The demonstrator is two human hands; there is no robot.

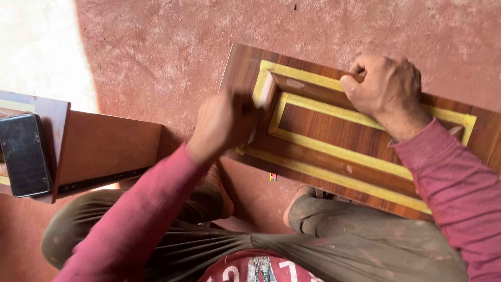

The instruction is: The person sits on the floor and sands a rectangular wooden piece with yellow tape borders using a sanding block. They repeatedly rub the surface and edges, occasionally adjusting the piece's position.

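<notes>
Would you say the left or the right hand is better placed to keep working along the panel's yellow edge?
Probably the left hand: it is blurred at the yellow strip near the panel corner, gripping something unclear. The right hand presses on the top edge.

We take this for a woodworking shop floor: we see a framed wooden panel [355, 141] with yellow filler along its mouldings lying on dusty red ground [167, 57], more cut boards [104, 151] beside it, and dust-smeared trousers [323, 245].
</notes>
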